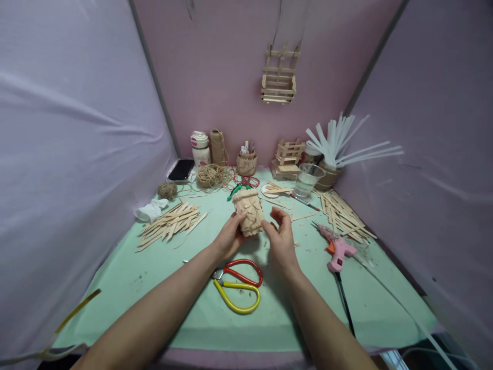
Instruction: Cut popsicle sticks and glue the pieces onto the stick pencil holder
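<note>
A small pale wooden cup, with a braided rim and petal-shaped pieces on its side, is held tilted above the table. My left hand grips it from the left, thumb across its front and the other fingers mostly hidden behind. On the other side, my right hand has its thumb at the cup's lower right edge, while the curved fingers stand apart from it. Scissors with one red and one yellow handle lie below the cup. Green-handled pliers lie partly hidden behind it.
Wooden sticks lie in a left pile and a right pile. A pink glue gun with its cord rests at right. Behind stand a clear cup, a pen holder and twine. A stick swing hangs above.
</note>
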A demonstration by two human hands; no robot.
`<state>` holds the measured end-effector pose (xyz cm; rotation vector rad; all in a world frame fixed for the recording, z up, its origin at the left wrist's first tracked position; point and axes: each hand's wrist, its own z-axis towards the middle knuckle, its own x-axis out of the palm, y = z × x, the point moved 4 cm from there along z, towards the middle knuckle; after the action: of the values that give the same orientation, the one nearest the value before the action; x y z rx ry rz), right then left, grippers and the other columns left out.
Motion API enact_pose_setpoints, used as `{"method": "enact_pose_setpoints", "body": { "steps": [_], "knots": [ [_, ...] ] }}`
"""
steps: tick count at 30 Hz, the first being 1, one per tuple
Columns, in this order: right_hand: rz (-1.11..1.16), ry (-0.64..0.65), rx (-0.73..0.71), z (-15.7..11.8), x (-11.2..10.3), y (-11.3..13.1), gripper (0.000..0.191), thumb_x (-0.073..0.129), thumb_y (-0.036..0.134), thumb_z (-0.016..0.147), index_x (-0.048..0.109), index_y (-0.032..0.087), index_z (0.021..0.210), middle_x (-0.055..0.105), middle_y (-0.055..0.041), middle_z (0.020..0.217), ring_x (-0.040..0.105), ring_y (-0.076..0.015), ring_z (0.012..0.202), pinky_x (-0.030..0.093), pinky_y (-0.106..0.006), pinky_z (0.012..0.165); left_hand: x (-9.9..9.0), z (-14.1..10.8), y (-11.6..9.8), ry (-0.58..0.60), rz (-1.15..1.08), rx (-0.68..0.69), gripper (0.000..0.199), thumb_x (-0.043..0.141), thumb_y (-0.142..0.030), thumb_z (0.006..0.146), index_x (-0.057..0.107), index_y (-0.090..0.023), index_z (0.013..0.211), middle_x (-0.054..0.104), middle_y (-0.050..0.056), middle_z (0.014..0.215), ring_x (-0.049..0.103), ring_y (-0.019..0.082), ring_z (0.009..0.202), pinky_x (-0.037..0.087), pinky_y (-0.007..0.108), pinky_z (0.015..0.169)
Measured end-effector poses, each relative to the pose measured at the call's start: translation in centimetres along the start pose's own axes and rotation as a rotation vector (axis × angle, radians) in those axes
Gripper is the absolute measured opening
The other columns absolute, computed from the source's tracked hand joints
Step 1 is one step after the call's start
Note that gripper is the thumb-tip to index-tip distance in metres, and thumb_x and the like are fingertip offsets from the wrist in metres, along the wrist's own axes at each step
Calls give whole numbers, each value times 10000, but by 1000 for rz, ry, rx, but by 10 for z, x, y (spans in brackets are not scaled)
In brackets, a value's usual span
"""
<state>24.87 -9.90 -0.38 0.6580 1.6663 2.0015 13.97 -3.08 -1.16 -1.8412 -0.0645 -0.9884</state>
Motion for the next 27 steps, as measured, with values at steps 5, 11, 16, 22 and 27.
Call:
{"method": "enact_pose_setpoints", "body": {
  "steps": [5, 11, 16, 22, 27],
  "knots": [
    [-312, -49, -364, -6, -1, 23, 185, 609, 292, 787, 577, 218, 953, 556, -59, 1015, 522, -230, 1018, 409, -410, 901, -1, -1, -4, -11, -5, 40, 397, 644, -329, 810, 571, -168, 1165, 660, 108, 1141, 654, 230, 986, 537, 371, 868],
    [-463, -49, -485, -11, 5, 29, 71, 608, 283, 813, 588, 217, 831, 560, -44, 880, 532, -219, 888, 417, -389, 824, -2, -2, -4, -67, 20, 147, 401, 703, -288, 764, 531, -201, 1116, 648, 76, 1137, 640, 204, 1005, 488, 402, 949],
    [-622, -48, -533, -14, 10, 26, 203, 682, 353, 770, 535, 212, 777, 537, -36, 847, 510, -231, 868, 397, -390, 798, -6, 0, -3, -141, 42, 226, 418, 708, -294, 755, 497, -226, 1108, 642, 49, 1129, 620, 188, 1038, 473, 372, 956],
    [-671, 41, -579, -17, 15, 24, 229, 681, 359, 788, 499, 222, 806, 534, -32, 830, 512, -217, 797, 412, -349, 708, -7, 0, -5, -195, 43, 317, 390, 704, -281, 754, 476, -235, 1068, 638, 21, 1091, 611, 166, 1040, 457, 334, 952],
    [-758, 94, -703, -21, 21, 24, 196, 634, 310, 836, 543, 206, 974, 556, -86, 957, 516, -253, 902, 437, -395, 775, -7, -2, -7, -253, 75, 380, 378, 705, -293, 748, 462, -235, 1031, 626, 5, 1036, 611, 148, 976, 462, 302, 903]
  ]
}}
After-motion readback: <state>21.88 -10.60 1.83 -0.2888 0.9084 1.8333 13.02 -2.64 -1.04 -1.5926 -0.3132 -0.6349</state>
